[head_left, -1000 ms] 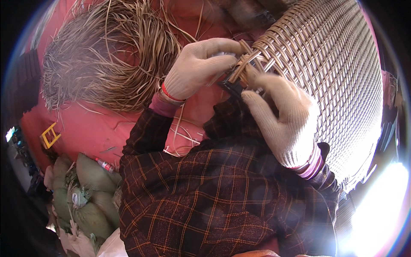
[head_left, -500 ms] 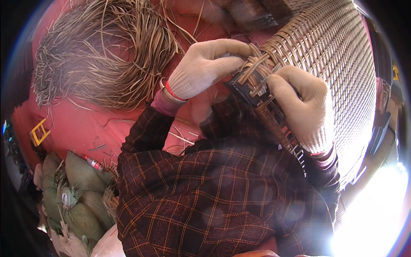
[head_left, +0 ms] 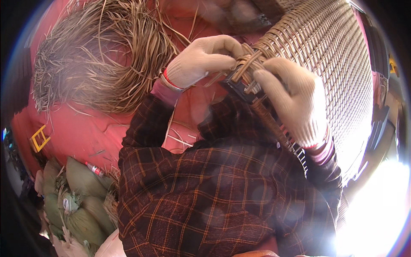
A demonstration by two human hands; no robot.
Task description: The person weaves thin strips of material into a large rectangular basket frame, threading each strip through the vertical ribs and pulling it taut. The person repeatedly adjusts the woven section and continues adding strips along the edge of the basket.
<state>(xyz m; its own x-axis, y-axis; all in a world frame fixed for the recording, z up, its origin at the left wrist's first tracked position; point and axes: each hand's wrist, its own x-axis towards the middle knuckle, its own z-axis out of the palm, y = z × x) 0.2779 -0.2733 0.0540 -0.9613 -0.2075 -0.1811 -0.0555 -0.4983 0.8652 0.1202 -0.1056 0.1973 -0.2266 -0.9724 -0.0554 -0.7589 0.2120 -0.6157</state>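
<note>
Where the frame's upper right curves away, a large tan woven wicker panel [head_left: 329, 64] fills the space, its tight lattice running from the top centre down toward the bright glare at the lower right. Across the lower middle spreads the person's dark plaid sleeve and clothing [head_left: 214, 192], brown with orange lines. Behind it a red cloth-covered surface [head_left: 85, 128] takes up the left side, and on it, at the upper left, lies a loose heap of pale straw-coloured rattan strands [head_left: 94, 55]. Green bundled sacks [head_left: 77, 192] sit at the lower left edge.

At the panel's near corner, upper centre of the frame, both hands meet. A left hand [head_left: 201, 60] in a cream knit glove is curled closed, its fingers pinching flat tan weaving strips [head_left: 246, 64] that bend around the dark frame edge [head_left: 239, 88]. Just beside it, touching the same corner, a right hand [head_left: 295, 103] in a matching glove presses down on the rim, fingers bent over the strips and gripping them.

A small yellow square buckle [head_left: 39, 138] lies at the far left.
</note>
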